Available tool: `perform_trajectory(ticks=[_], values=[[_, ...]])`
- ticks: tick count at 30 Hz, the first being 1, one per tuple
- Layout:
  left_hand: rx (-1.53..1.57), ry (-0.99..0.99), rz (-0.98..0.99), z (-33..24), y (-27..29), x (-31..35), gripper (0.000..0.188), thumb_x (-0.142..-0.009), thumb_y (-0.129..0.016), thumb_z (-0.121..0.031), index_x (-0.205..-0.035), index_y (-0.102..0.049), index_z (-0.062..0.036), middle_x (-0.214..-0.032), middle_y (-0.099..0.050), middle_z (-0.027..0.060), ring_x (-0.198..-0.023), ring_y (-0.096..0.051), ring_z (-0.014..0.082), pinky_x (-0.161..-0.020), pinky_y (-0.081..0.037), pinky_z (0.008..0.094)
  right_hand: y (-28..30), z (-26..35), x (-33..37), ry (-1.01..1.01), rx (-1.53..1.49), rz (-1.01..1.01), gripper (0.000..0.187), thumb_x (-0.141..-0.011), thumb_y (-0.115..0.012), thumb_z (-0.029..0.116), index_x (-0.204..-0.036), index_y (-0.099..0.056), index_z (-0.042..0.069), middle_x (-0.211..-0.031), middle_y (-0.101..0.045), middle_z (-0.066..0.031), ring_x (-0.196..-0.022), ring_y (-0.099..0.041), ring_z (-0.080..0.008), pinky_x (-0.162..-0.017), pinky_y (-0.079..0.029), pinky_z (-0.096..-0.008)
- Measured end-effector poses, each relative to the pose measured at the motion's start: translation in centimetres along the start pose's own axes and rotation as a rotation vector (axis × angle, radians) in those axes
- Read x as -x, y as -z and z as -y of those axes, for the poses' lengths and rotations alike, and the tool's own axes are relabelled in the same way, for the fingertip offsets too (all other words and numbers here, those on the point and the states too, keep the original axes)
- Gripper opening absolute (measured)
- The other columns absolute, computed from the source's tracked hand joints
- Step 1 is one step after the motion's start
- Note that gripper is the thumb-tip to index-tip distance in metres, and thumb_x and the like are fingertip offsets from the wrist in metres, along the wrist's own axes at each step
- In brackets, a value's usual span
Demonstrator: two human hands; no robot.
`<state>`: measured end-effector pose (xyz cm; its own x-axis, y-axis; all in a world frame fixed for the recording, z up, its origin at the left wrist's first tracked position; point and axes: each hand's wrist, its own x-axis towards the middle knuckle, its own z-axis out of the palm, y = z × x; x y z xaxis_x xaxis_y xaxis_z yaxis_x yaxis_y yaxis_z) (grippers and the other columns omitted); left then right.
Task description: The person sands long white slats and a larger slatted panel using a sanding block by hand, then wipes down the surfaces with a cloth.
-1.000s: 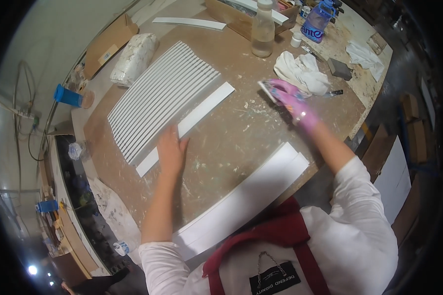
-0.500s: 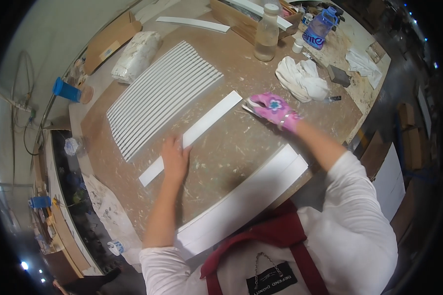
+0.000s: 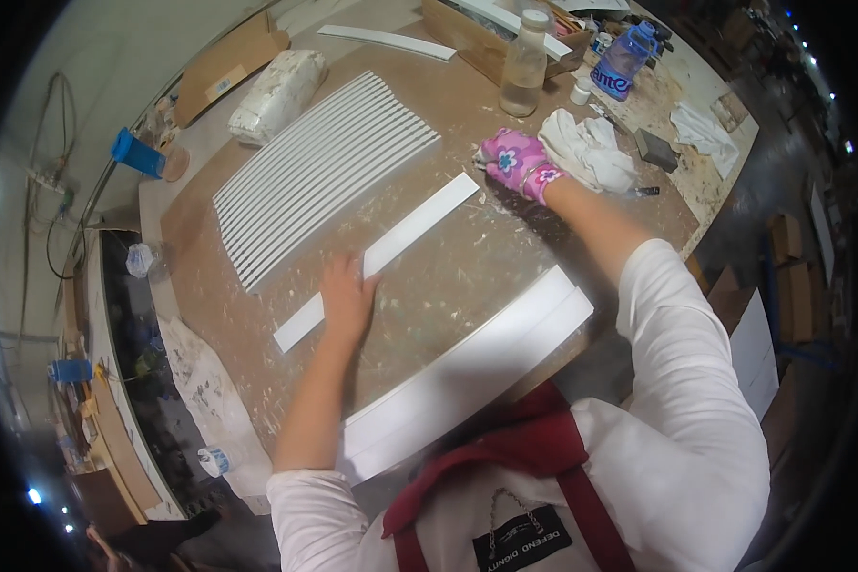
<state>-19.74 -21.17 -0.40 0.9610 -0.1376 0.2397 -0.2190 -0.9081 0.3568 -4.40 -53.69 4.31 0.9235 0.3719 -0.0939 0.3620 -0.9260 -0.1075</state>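
A long flat white strip (image 3: 419, 224) lies slantwise on the brown tabletop. Across its lower half rests my bare left hand (image 3: 346, 294), closed over the strip with the thumb on the near edge. My right hand (image 3: 520, 164) wears a pink flowered glove and is closed, just beyond the strip's upper right end. A small object pokes out at its fingertips, too hidden to name. Left of the strip, many narrow white strips (image 3: 324, 172) lie side by side in a neat row.
Wide white boards (image 3: 467, 377) lie along the near table edge. Around the back stand a clear bottle (image 3: 524, 71), a blue-tinted bottle (image 3: 624, 62) and a cardboard box (image 3: 448, 38). A white cloth (image 3: 586, 148) and a dark block (image 3: 656, 150) sit at the right.
My gloved right hand has moved up and away from me, past the strip's end, and turned so its back shows. My left hand still holds the strip in about the same spot.
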Motion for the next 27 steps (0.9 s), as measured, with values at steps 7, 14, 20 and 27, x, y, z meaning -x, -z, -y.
perform_trajectory(ticks=[7,14,20,27], values=[[0.033,-0.007,0.017,-0.3,0.0,-1.0,0.041,-0.076,-0.071,-0.02,-0.11,-0.061,-0.0005,-0.114,-0.057,0.0178,-0.104,-0.054,0.0366,-0.088,-0.043,0.0442,1.5,1.7,-0.8,0.052,0.154,0.049,0.025,-0.084,-0.059,0.025,-0.102,-0.066,0.009,-0.102,-0.063,-0.0176,-0.095,-0.063,-0.0336,-0.079,-0.053,-0.0423],[-0.09,0.042,0.176,-0.3,-0.5,0.3,0.041,-0.072,-0.075,-0.024,-0.107,-0.063,-0.0059,-0.113,-0.058,0.0121,-0.102,-0.055,0.0311,-0.085,-0.044,0.044,5.2,9.8,-1.7,0.377,-0.248,-0.016,0.029,-0.088,-0.058,0.024,-0.11,-0.058,0.006,-0.104,-0.058,-0.0173,-0.101,-0.056,-0.0356,-0.087,-0.045,-0.0419],[-0.282,-0.171,-0.188,1.7,-3.7,3.5,0.035,-0.079,-0.06,-0.026,-0.11,-0.06,-0.01,-0.115,-0.056,0.0129,-0.104,-0.054,0.0309,-0.085,-0.044,0.0454,0.7,30.4,-2.3,1.068,-0.283,0.146,0.044,-0.088,-0.055,0.031,-0.124,-0.053,0.006,-0.111,-0.057,-0.0199,-0.104,-0.056,-0.0365,-0.092,-0.045,-0.0412],[0.218,0.026,-0.237,0.3,-6.0,2.1,0.036,-0.093,-0.05,-0.031,-0.118,-0.054,-0.0051,-0.122,-0.051,0.0199,-0.116,-0.048,0.0358,-0.098,-0.039,0.0451,-1.2,41.1,-2.0,1.184,0.354,0.231,0.027,-0.078,-0.063,0.023,-0.103,-0.067,0.013,-0.098,-0.062,-0.0121,-0.086,-0.065,-0.0283,-0.068,-0.054,-0.0375]])
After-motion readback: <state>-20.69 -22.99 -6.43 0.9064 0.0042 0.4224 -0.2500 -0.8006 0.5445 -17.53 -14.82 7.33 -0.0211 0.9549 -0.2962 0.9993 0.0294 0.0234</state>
